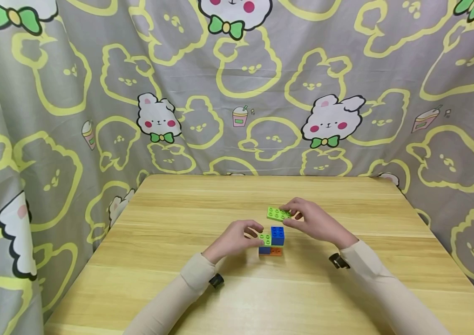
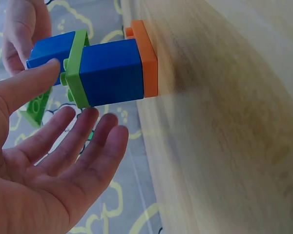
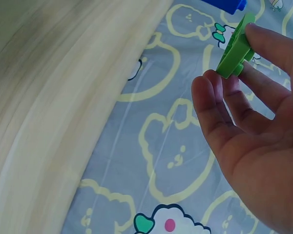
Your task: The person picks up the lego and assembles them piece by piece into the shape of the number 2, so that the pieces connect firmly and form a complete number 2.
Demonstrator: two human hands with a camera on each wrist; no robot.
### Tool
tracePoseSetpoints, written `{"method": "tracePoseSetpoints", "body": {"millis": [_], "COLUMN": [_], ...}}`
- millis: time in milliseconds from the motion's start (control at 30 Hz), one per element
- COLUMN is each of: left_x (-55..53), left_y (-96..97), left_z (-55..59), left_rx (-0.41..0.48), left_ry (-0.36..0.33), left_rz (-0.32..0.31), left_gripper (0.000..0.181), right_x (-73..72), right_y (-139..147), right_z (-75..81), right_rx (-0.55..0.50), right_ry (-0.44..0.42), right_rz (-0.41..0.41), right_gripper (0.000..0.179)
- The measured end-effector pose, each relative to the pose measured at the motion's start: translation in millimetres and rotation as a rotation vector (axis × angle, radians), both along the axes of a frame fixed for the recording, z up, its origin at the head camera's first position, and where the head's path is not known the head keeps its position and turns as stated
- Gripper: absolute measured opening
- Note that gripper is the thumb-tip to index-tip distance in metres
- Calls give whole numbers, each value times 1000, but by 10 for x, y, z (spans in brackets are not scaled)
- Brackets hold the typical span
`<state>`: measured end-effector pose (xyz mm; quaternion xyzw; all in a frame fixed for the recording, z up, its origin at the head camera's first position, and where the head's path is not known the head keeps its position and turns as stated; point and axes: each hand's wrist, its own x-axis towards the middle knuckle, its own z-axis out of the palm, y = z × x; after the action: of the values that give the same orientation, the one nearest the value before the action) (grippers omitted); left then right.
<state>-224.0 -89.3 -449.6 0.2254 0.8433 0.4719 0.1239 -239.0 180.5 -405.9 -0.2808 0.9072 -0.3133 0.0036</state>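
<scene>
A small brick stack stands on the table: an orange plate at the bottom, a blue brick on it, a green plate above that, and another blue brick on top at the right. My left hand is at the stack's left side. Its thumb lies by the green plate's studs, while its other fingers spread loosely alongside; contact is hard to tell. Beyond the stack, my right hand pinches a loose green plate by its right end, held above the table with studs up.
The wooden table reaches back to a grey curtain with cartoon animals, which also hangs along both sides. A black wrist strap piece sits under the left cuff, a similar piece under the right.
</scene>
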Motion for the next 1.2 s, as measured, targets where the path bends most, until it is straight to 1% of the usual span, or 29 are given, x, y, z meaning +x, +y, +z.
{"method": "tracePoseSetpoints", "body": {"millis": [133,333,500,667,867,1200], "left_x": [-5,-5,-13,-22,-21,-16], "left_y": [3,2,-3,-3,4,5], "left_z": [-6,-9,-26,-49,-55,-51], "left_rx": [1,-20,-20,-35,-35,-25], "left_ry": [-22,-34,-65,-79,-74,-67], "left_rz": [-12,2,14,24,25,27], "left_gripper": [35,30,29,30,30,27], "right_x": [45,104,146,175,210,221], "right_y": [-10,-24,-38,-60,-95,-109], "right_z": [24,47,43,19,-4,-41], "right_rx": [-6,-19,-45,-58,-50,-54], "right_ry": [8,43,55,44,17,-3], "right_rz": [19,49,71,69,78,97], "right_gripper": [39,39,39,36,35,35]}}
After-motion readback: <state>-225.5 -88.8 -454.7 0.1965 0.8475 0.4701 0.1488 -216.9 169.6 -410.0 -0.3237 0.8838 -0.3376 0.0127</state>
